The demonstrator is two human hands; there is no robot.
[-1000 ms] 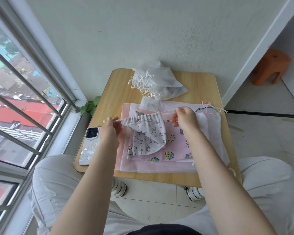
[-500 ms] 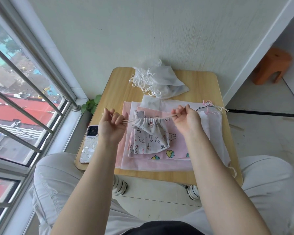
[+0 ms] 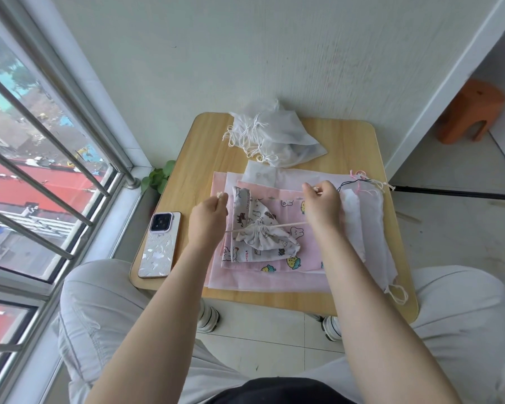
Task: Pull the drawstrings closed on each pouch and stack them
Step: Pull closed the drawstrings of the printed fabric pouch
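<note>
A small white pouch with cartoon animals [image 3: 264,239] hangs between my hands above the table, its mouth gathered tight on a cream drawstring [image 3: 286,225]. My left hand [image 3: 207,218] pinches the string's left end, whose knot shows above the fingers. My right hand [image 3: 322,204] pinches the right end. Under the pouch lies a second animal-print pouch [image 3: 242,208], flat on a pile of pink and white pouches [image 3: 277,272].
A heap of white mesh pouches with white cords [image 3: 270,135] sits at the table's far side. More white pouches [image 3: 370,228] lie at the right with coloured cords. A phone [image 3: 159,244] rests at the left edge of the small wooden table [image 3: 350,141]. A window is left, an orange stool far right.
My hands have pulled further apart and the pouch's mouth has cinched much tighter. The pouch now hangs lower, nearer to me.
</note>
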